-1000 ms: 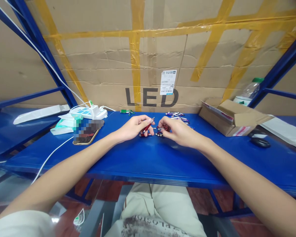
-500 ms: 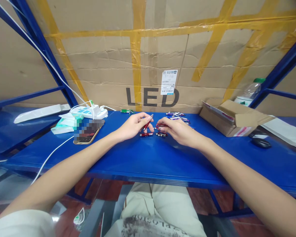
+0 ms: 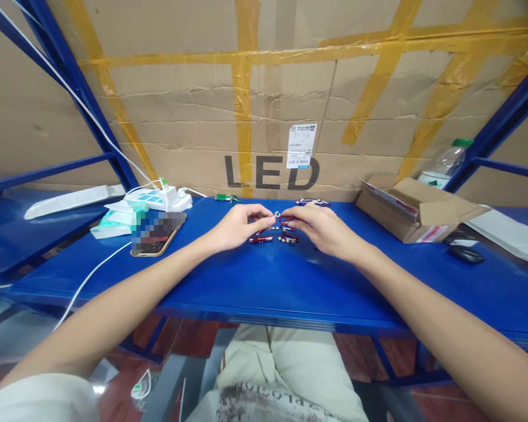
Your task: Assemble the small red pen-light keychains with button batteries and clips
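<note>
My left hand (image 3: 237,224) and my right hand (image 3: 319,227) meet fingertip to fingertip over the blue table (image 3: 264,281). Between them they pinch a small red keychain torch (image 3: 278,217) with a silver tip. The left fingers hold its body. The right fingers grip a red clip at its end. Just below the hands lie a red torch part (image 3: 260,239) and a few small button cells (image 3: 287,239). More small torches (image 3: 312,203) lie behind the right hand, and a green one (image 3: 227,198) lies at the back.
A phone (image 3: 155,235), a white power strip (image 3: 158,199) with its cable and a pack of tissues (image 3: 114,224) sit at the left. An open cardboard box (image 3: 416,210), a bottle (image 3: 444,164) and a black mouse (image 3: 465,253) are at the right. Taped cardboard forms the back wall.
The left hand has lowered the red torch from a tilted pose to level, and the right hand has risen from the table to meet it at the tip.
</note>
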### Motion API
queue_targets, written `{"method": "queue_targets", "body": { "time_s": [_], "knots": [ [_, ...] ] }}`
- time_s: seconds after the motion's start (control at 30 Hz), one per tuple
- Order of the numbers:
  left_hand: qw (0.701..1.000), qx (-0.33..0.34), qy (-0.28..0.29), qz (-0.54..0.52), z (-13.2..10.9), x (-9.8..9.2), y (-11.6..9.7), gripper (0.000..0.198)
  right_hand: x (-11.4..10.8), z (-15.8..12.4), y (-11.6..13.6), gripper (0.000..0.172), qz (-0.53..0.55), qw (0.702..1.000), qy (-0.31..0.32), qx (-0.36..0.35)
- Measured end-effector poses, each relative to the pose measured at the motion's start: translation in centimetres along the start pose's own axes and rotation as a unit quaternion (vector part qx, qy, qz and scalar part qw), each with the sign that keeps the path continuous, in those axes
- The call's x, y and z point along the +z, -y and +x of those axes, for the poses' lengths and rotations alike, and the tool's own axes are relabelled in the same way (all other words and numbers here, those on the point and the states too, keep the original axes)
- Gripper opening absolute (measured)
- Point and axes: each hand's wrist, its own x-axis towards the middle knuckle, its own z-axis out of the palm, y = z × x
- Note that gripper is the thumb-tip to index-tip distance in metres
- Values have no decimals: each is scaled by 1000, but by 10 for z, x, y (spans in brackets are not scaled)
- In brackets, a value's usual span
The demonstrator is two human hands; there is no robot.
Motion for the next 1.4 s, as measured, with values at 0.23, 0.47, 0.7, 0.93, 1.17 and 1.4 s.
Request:
{"method": "queue_targets", "body": {
  "time_s": [0.23, 0.47, 0.7, 0.93, 1.17, 1.4],
  "knots": [
    [994, 50, -30, 95, -4, 2, -1, 31, 1, 1, 3, 29, 34, 999, 4, 26],
    [978, 117, -27, 169, -5, -2, -7, 23, 2, -1, 6, 28, 101, 994, -3, 35],
    [962, 156, -40, 221, -8, -1, -8, 22, 3, -1, 11, 30, 146, 987, -33, 52],
    [955, 178, -51, 231, -9, 2, -5, 22, 8, 2, 21, 27, 196, 977, -57, 65],
    [959, 171, -58, 217, -9, 5, -5, 23, 9, 2, 27, 26, 190, 978, -54, 63],
    [971, 142, -93, 169, -7, 6, -6, 22, 11, 0, 27, 25, 157, 984, -74, 48]
  ]
}}
